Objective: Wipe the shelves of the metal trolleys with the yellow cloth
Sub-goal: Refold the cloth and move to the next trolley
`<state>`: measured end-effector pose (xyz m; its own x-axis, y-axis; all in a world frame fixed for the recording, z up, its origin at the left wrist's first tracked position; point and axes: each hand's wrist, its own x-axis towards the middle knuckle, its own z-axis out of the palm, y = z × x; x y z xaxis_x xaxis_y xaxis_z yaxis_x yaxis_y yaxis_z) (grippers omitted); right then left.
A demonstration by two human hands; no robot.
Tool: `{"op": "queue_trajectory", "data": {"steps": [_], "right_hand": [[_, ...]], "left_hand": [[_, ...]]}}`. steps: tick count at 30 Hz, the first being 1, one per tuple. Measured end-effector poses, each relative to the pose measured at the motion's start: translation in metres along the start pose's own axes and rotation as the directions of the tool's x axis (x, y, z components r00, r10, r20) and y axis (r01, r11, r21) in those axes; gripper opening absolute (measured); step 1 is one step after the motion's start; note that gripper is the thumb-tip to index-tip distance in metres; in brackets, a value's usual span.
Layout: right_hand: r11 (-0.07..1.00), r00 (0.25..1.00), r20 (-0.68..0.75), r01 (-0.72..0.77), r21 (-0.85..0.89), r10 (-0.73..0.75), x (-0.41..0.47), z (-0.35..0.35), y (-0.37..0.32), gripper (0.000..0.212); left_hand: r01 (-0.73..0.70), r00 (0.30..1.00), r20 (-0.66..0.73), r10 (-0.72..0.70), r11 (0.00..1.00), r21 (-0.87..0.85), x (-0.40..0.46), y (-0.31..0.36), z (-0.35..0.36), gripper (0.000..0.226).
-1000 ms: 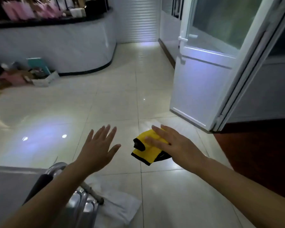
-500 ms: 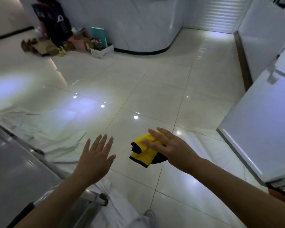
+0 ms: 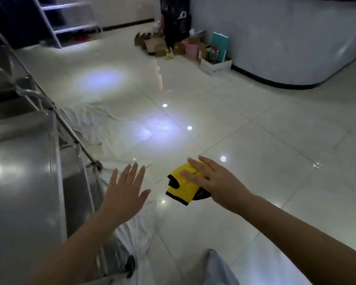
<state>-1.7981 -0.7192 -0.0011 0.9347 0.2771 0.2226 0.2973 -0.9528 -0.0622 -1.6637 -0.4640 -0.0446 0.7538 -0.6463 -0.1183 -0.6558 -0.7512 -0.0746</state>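
A folded yellow cloth (image 3: 181,187) with a black edge hangs under my right hand (image 3: 214,182), above the tiled floor. The fingers lie straight over the cloth's top; the thumb is hidden beneath it. My left hand (image 3: 125,190) hovers with its fingers spread and holds nothing, just right of a metal trolley. That trolley's shiny top shelf (image 3: 19,182) fills the lower left. Behind it, at the left edge, stands a second metal trolley (image 3: 6,120) with curved rails.
A crumpled white sheet (image 3: 95,124) lies on the floor beside and under the trolleys. Boxes and bags (image 3: 193,50) are piled against a curved white counter (image 3: 286,48) at the back right. White steps (image 3: 66,17) stand far left.
The view has swung left and down, so the trolleys now fill the left side and the white door is gone. Both hands keep their pose, the cloth still under my right hand.
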Motion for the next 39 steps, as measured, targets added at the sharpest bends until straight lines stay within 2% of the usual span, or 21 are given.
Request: {"op": "queue_trajectory", "data": {"steps": [2, 6, 9, 12, 16, 19, 22, 25, 28, 30, 33, 34, 36, 39], "right_hand": [[0.997, 0.998, 0.006, 0.069, 0.028, -0.069, 0.028, 0.005, 0.032, 0.058], [0.975, 0.977, 0.0, 0.212, 0.067, -0.213, 0.091, 0.018, 0.083, 0.06], [0.947, 0.953, 0.03, 0.294, 0.132, -0.3, 0.146, 0.034, 0.103, 0.05], [0.907, 0.917, 0.087, 0.364, 0.212, -0.388, 0.209, 0.057, 0.112, 0.074], [0.827, 0.835, 0.092, 0.513, 0.229, -0.543, 0.301, 0.086, 0.108, 0.077], [0.781, 0.781, 0.137, 0.561, 0.276, -0.609, 0.368, 0.104, 0.098, 0.073], [0.717, 0.692, 0.203, 0.63, 0.299, -0.693, 0.431, 0.12, 0.089, 0.065], [0.632, 0.623, 0.148, 0.7, 0.333, -0.768, 0.483, 0.128, 0.076, 0.068], [0.514, 0.519, 0.088, 0.782, 0.351, -0.85, 0.527, 0.14, 0.064, 0.073], [0.44, 0.449, 0.061, 0.824, 0.358, -0.891, 0.558, 0.156, 0.055, 0.074], [0.357, 0.359, 0.08, 0.827, 0.435, -0.93, 0.601, 0.184, 0.046, 0.072], [0.321, 0.308, 0.103, 0.841, 0.435, -0.946, 0.614, 0.193, 0.044, 0.069], [0.251, 0.223, 0.117, 0.853, 0.457, -0.968, 0.635, 0.21, 0.039, 0.065], [0.18, 0.148, 0.102, 0.833, 0.523, -0.984, 0.655, 0.23, 0.032, 0.063]], "left_hand": [[0.095, 0.993, 0.063, -0.096, 0.995, 0.018, 0.017, -0.002, -0.002, 0.09], [0.254, 0.961, 0.11, -0.254, 0.967, 0.011, 0.042, -0.018, -0.004, 0.097], [0.392, 0.911, 0.149, -0.384, 0.92, -0.022, 0.05, -0.034, 0.001, 0.077], [0.494, 0.86, 0.173, -0.481, 0.868, -0.043, 0.061, -0.057, 0.014, 0.072], [0.6, 0.789, 0.187, -0.585, 0.8, -0.026, 0.085, -0.103, 0.034, 0.074], [0.655, 0.74, 0.206, -0.641, 0.755, -0.006, 0.103, -0.143, 0.042, 0.073], [0.685, 0.712, 0.206, -0.672, 0.728, 0.009, 0.115, -0.173, 0.038, 0.091], [0.708, 0.691, 0.169, -0.702, 0.705, 0.036, 0.121, -0.189, 0.023, 0.09], [0.766, 0.629, 0.18, -0.756, 0.643, 0.02, 0.127, -0.197, 0.028, 0.085], [0.817, 0.558, 0.245, -0.793, 0.577, 0.007, 0.131, -0.202, 0.043, 0.085], [0.891, 0.443, 0.262, -0.857, 0.455, -0.018, 0.138, -0.201, 0.053, 0.074], [0.91, 0.41, 0.273, -0.87, 0.411, -0.055, 0.142, -0.196, 0.055, 0.069], [0.941, 0.337, 0.33, -0.882, 0.308, -0.139, 0.151, -0.186, 0.059, 0.07], [0.973, 0.216, 0.364, -0.906, 0.166, -0.163, 0.166, -0.178, 0.063, 0.07]]}}
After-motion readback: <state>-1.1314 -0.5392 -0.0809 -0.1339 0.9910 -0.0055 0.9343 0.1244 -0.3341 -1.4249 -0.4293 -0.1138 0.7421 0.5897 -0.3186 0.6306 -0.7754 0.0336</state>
